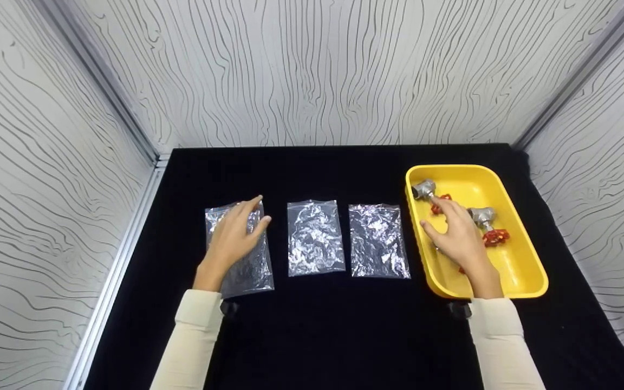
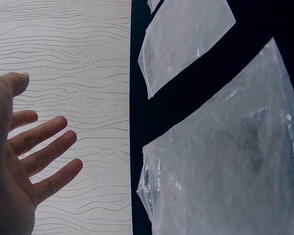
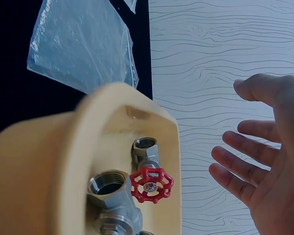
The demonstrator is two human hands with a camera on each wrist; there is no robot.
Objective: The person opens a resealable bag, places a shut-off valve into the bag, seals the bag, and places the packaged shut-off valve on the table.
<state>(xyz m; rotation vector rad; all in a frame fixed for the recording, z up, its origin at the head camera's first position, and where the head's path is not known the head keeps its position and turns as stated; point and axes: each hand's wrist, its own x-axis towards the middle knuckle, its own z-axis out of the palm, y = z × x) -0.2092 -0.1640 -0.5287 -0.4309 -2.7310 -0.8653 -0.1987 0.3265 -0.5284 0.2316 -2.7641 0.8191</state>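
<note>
White walls point(image 1: 312, 70) with dark, wavy grain lines rise at 9, 12 and 3 o'clock round a table under black cloth point(image 1: 312, 336), and a pale metal rail point(image 1: 122, 271) runs along its 9 o'clock side. Taking the table as the dial, three clear bags lie flat on the cloth in a row: the left bag point(image 1: 252, 273) at 9 o'clock, the middle bag point(image 1: 316, 238) close to the centre, and the right bag point(image 1: 379, 241) just past it toward 2. Near 3 o'clock, just beside the right bag, stands a yellow tray point(image 1: 520, 271) holding metal valves with red wheels. One valve point(image 1: 424, 188) lies at the tray's 11 o'clock, against the wall, its wheel point(image 1: 442, 203) toward 4; another valve point(image 1: 481, 216) lies near the tray's middle, its wheel point(image 1: 494, 237) toward 5. More metal and a bit of red show round the right hand point(image 1: 458, 238), too covered to make out. That hand hovers over the tray, empty, fingers loosely extended toward 11 o'clock and thumb spread. Over the left bag hovers the left hand point(image 1: 233, 233), also empty, its fingers reaching toward 1 o'clock, thumb apart. Cream sleeves point(image 1: 501, 341) come in from 5 and 7 o'clock.
</note>
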